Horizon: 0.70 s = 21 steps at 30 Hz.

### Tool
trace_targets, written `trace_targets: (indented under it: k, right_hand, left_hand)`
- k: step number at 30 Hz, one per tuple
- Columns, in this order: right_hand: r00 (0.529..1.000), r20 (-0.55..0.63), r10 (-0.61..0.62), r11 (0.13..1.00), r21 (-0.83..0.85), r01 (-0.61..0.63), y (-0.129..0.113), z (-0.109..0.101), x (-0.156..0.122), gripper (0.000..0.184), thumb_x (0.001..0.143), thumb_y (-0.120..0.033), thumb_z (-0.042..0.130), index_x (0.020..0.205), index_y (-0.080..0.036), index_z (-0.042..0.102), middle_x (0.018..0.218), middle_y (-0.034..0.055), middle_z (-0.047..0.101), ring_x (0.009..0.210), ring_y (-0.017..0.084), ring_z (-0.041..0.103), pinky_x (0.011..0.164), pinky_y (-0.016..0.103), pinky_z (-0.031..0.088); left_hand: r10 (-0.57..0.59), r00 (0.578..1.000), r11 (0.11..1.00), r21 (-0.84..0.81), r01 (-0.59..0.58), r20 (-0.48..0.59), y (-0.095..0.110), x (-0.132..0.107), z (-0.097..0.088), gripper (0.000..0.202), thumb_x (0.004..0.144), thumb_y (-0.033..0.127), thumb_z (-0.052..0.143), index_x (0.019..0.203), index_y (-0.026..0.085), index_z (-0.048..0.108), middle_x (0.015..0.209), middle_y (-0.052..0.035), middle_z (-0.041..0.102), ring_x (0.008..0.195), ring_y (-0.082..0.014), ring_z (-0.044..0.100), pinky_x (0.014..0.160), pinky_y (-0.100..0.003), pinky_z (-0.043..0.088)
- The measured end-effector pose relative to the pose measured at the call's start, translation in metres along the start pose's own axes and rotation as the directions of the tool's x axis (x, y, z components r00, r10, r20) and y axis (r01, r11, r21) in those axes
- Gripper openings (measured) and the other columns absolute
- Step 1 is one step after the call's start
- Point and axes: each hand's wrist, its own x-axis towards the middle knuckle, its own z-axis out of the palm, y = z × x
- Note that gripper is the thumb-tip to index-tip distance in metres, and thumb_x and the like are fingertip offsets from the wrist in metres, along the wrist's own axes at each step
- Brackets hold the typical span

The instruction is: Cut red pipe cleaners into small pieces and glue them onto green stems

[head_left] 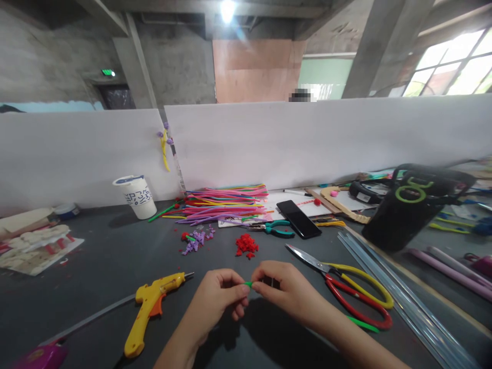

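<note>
My left hand [221,294] and my right hand [282,287] meet low in the middle of the head view. Between their fingertips is a small green piece [248,284], pinched from both sides. Most of it is covered by the fingers, so its full shape is hidden. Just beyond the hands lies a pile of small red pieces [246,246], with a pile of purple pieces [195,242] to its left. A yellow hot glue gun [154,302] rests left of my left hand. Scissors [342,279] with red and yellow handles lie right of my right hand, a green strip [363,324] beside them.
Colourful pipe cleaners [226,202] are heaped by the white partition [307,143]. Pliers [274,228] and a phone [299,219] lie in front. A white cup [137,197] stands left; a black bottle [413,210], clear glue sticks [403,297] and other clutter occupy the right.
</note>
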Motion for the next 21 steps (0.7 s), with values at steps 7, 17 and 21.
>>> trace_targets:
  k: [7,17,21]
  right_hand:
    - [0.960,-0.093,-0.264,0.944,-0.232,0.237,0.001,0.002,-0.005,0.012,0.079,-0.012,0.049,0.087,-0.020,0.053,0.091,0.0039,0.055,0.077,0.013,0.052,0.068,0.022,0.040]
    - [0.946,-0.049,-0.319,0.888,-0.364,0.281,0.004,0.012,-0.006,0.009,0.083,-0.015,0.046,0.085,-0.018,0.054,0.089,0.0043,0.056,0.078,0.014,0.052,0.067,0.022,0.040]
    - [0.969,-0.045,-0.245,0.932,-0.288,0.222,0.004,0.008,-0.002,0.004,0.079,-0.013,0.052,0.079,-0.017,0.053,0.086,0.0035,0.057,0.078,0.013,0.053,0.069,0.020,0.040]
  left_hand:
    - [-0.068,0.997,0.982,-0.182,0.058,-0.048,-0.003,0.001,-0.002,0.018,0.063,0.024,0.068,0.057,0.013,0.056,0.046,0.0014,0.057,0.036,-0.0052,0.046,0.037,-0.015,0.033]
    - [-0.071,0.997,0.977,-0.203,0.065,-0.024,-0.008,0.003,0.001,0.015,0.065,0.022,0.066,0.058,0.013,0.055,0.048,0.0016,0.058,0.038,-0.0054,0.047,0.039,-0.016,0.034]
    - [-0.054,0.998,0.990,-0.134,0.049,-0.035,-0.003,0.004,0.002,0.015,0.064,0.023,0.066,0.059,0.012,0.057,0.049,0.0007,0.058,0.040,-0.0067,0.049,0.041,-0.017,0.035]
